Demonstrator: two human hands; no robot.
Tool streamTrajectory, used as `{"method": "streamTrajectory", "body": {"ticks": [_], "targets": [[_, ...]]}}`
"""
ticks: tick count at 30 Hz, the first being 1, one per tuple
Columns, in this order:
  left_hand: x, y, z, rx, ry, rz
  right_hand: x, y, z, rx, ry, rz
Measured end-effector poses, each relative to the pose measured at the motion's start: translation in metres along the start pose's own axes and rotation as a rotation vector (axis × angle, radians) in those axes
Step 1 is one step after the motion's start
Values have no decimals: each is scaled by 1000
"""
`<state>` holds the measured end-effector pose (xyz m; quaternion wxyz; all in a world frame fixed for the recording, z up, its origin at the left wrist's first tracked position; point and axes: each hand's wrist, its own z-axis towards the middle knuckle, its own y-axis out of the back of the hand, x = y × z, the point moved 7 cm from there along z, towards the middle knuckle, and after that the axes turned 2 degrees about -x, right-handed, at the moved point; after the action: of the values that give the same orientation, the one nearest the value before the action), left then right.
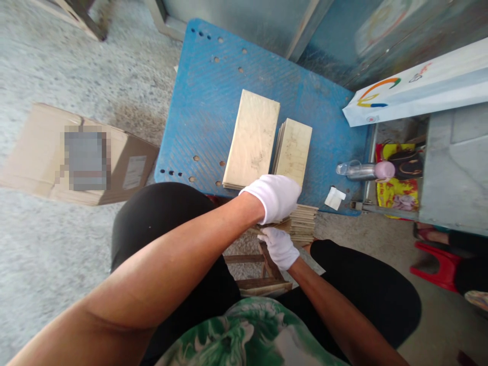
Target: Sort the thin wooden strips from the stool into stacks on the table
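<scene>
My left hand (273, 197), in a white glove, is bent over the near ends of two cream-coloured stacks. Its fingers are turned down out of sight, and what they hold cannot be made out. Closer to my body, my right hand (280, 248), gloved too, is closed at the edge of a thin pale panel that is mostly covered by the hands. The wider panel stack (253, 137) lies flat on a blue plastic board (202, 112). Right beside it is a narrower panel stack (295, 150). Below the board's edge, another pile of thin panels (304, 222) stands next to my hands.
A cardboard box (30, 147) is on the floor at left. On the right are a bottle with a pink end (383, 171), a white paper scrap (335, 197), a white printed bag (419, 84) and a red stool (438, 267) with a person near it. A wooden frame (269, 282) stands between my legs.
</scene>
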<state>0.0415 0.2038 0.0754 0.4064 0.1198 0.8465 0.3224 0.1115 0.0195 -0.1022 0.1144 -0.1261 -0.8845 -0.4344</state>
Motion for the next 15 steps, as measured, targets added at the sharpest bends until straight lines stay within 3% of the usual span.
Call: {"method": "streamTrajectory", "body": {"ticks": [4, 7, 10, 13, 15], "targets": [[-5, 2, -2, 90, -61, -8, -12, 40, -3, -17, -88, 62], [-7, -3, -3, 208, -88, -29, -30, 95, -13, -24, -233, 187], [-9, -7, -3, 278, -113, -65, -31, 157, -19, 9, -164, 333], [-12, -5, -1, 256, -136, -188, -36, 212, -20, -72, -133, 400], [-13, 0, 1, 177, -151, -285, -40, 233, -17, -133, -132, 442]]}}
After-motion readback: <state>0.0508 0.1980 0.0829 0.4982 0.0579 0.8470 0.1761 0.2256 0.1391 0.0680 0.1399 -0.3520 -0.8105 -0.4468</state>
